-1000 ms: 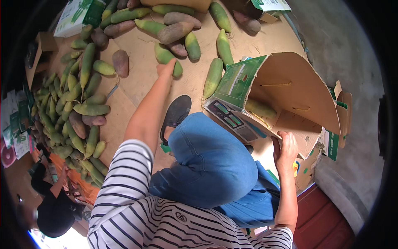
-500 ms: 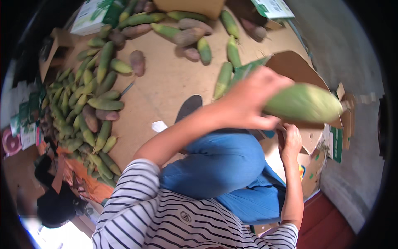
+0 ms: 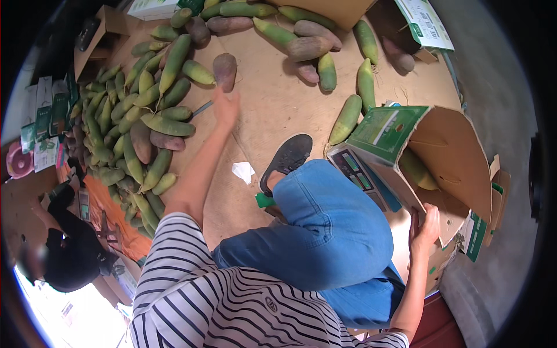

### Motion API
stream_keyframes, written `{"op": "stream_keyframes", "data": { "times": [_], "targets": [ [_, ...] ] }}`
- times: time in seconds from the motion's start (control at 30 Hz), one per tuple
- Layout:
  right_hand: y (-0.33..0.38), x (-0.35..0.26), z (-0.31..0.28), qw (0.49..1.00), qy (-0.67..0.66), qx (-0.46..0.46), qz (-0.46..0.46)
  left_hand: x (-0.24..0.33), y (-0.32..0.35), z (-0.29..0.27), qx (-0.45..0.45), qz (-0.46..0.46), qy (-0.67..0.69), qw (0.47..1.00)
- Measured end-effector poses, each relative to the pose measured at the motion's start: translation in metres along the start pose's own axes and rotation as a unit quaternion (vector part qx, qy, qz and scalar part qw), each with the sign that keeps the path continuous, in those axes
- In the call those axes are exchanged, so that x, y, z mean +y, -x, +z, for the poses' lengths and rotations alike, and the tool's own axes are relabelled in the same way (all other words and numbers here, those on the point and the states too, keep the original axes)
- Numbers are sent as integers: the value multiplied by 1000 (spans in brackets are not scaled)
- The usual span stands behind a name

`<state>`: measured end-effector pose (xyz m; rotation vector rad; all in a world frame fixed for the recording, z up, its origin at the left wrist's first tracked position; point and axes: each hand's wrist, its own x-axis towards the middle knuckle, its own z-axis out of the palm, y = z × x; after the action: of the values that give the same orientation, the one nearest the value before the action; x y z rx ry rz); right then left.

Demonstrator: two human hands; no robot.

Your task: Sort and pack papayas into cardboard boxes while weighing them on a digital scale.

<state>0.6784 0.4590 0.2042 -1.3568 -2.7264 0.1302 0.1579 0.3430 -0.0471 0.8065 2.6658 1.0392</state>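
Observation:
My left hand (image 3: 226, 106) reaches out over the brown cardboard floor sheet (image 3: 272, 110), fingers apart, holding nothing, just below a purple-brown fruit (image 3: 224, 69) and beside the big heap of green fruits (image 3: 136, 116). My right hand (image 3: 426, 223) grips the lower flap of an open cardboard box (image 3: 447, 156). A green fruit (image 3: 419, 171) lies inside that box. My bent knee in blue jeans (image 3: 331, 226) and black shoe (image 3: 287, 158) sit between the hands.
More green and purple fruits (image 3: 301, 35) lie along the far edge near other boxes (image 3: 423, 23). A white paper scrap (image 3: 243, 171) lies by my shoe. Another person in black (image 3: 69, 249) crouches at lower left. Grey concrete floor (image 3: 493, 87) runs along the right.
Half a second ago my left hand carried a green fruit to the box; now that fruit lies inside, and the empty hand has swung back out toward the heap. My right hand stayed on the flap.

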Motion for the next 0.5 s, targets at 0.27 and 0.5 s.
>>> {"op": "stream_keyframes", "data": {
  "times": [0.27,0.5],
  "targets": [
    [0,-3,-4,1000,16,8,23,-44,-96,24,-72,-187,6,980],
    [-4,-8,-1,999,24,16,25,-47,-114,36,-125,-283,-67,948]
  ]
}}
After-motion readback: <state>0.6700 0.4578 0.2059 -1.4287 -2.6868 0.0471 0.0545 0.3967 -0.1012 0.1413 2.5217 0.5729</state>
